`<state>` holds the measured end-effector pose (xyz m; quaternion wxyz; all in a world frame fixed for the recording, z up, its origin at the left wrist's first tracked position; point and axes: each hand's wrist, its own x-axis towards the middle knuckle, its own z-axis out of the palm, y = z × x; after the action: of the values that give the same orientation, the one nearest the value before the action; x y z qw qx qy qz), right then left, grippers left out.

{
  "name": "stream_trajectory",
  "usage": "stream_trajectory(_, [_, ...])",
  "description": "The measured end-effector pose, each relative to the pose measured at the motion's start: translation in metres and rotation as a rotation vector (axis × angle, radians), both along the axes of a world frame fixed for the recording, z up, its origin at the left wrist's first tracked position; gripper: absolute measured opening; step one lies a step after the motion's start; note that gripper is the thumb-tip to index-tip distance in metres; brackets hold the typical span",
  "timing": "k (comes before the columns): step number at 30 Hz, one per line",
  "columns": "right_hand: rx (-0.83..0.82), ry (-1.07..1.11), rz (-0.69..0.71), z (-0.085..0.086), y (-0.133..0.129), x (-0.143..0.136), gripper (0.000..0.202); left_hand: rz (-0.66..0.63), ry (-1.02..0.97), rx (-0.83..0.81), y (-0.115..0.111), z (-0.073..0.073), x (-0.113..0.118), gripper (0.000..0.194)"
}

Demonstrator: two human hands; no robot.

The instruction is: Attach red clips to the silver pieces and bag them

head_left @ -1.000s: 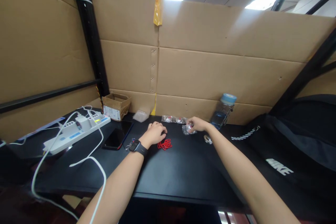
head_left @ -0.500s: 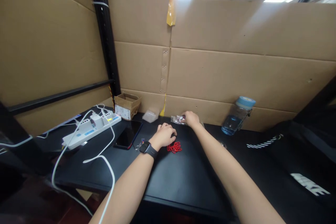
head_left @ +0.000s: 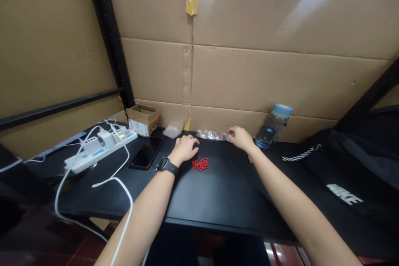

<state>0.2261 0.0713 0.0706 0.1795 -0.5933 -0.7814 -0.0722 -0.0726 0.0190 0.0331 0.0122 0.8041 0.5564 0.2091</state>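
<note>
A strip of clear plastic packets [head_left: 212,135] with small shiny and reddish contents lies along the back of the black table. Its right end is pinched between the fingers of my right hand [head_left: 241,138]; the exact grip is partly hidden. My left hand [head_left: 186,148] rests on the tabletop holding nothing, thumb apart from its loosely bent fingers. Just right of the left wrist is a small heap of red cord [head_left: 201,164]. A black watch [head_left: 168,165] is strapped on that wrist. The small item by the right forearm is mostly covered.
A phone [head_left: 146,152], a white power strip [head_left: 99,151] with loose cables and an opened cardboard box [head_left: 144,119] stand on the left. A clear plastic bag [head_left: 172,131] lies behind my left hand. At right are a blue-lidded water bottle [head_left: 272,126] and a black bag [head_left: 346,170].
My right hand has shifted right along the packets, so more of the strip shows. My left hand stays near the red cord. The view has tilted down a little.
</note>
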Motion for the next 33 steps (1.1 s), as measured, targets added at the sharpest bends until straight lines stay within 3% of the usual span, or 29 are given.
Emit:
stream_trajectory(3, [0.019,0.115,0.121,-0.016,-0.021,0.042,0.019,0.38,-0.164,0.229,0.007,0.007,-0.025,0.05])
stream_trajectory(5, [0.058,0.238,0.149,-0.03,-0.033,0.066,0.02,0.522,-0.212,0.257,0.014,0.008,-0.043,0.055])
stream_trajectory(9, [0.037,0.453,0.092,-0.047,-0.046,0.096,0.023,0.414,-0.097,0.093,0.025,-0.004,-0.062,0.057])
stream_trajectory(14, [0.006,0.512,0.049,-0.042,-0.045,0.104,0.027,0.407,-0.052,0.057,0.031,-0.017,-0.057,0.05])
stream_trajectory(24, [-0.02,0.515,0.034,-0.035,-0.05,0.108,0.025,0.554,-0.341,0.188,0.03,-0.007,-0.068,0.038])
stream_trajectory(33, [-0.088,0.476,0.05,-0.035,-0.049,0.111,0.023,0.607,-0.574,0.004,0.036,-0.006,-0.088,0.037])
